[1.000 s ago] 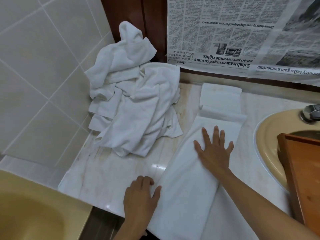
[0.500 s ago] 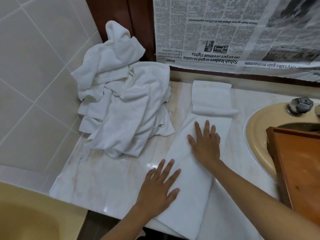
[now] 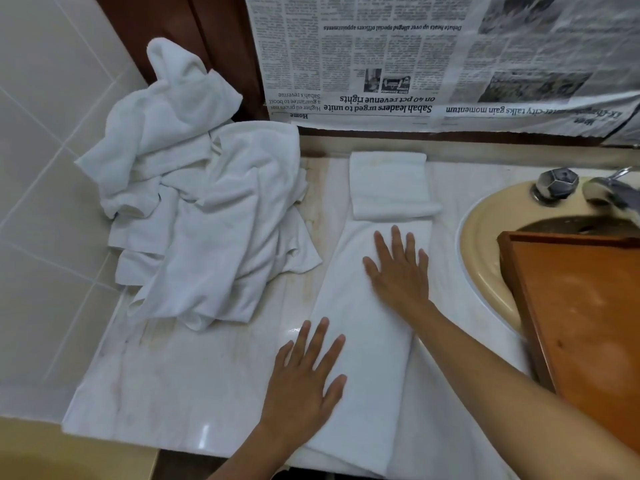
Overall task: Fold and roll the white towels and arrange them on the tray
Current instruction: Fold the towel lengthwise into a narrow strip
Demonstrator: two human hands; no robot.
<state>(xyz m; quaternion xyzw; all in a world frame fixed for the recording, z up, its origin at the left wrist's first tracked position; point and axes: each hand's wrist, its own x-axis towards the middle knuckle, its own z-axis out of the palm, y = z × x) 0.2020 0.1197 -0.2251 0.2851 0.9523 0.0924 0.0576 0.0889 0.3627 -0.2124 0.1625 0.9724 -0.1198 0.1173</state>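
Pressing down with the right hand (image 3: 398,271), palm flat, fingers straight and spread, clasping nothing, on the far half of the long folded towel (image 3: 360,327). Pinning the near half likewise with the left hand (image 3: 304,379), flat and unclenched, at the strip's left edge.

Lying lengthwise on the countertop (image 3: 173,386), slanting from 6 towards 12 o'clock, near end draped over the front edge. Likely to slide off under its own weight once both palms lift. Likely also to roll crooked, given the slant and layers free to creep apart.

At 12 o'clock, touching the strip's far end: a folded white pad (image 3: 388,185); cannot tell whether part of the same towel or separate. Could block or bunch a roll driven that way.

At 10 o'clock, near but apart: the heap of unfolded towels (image 3: 207,209), loose corners apt to snag.

At 3 o'clock: the wooden tray (image 3: 581,323), apparently resting across the sink (image 3: 485,251), bare where visible. Possibly prone to tipping under a load placed off-centre.
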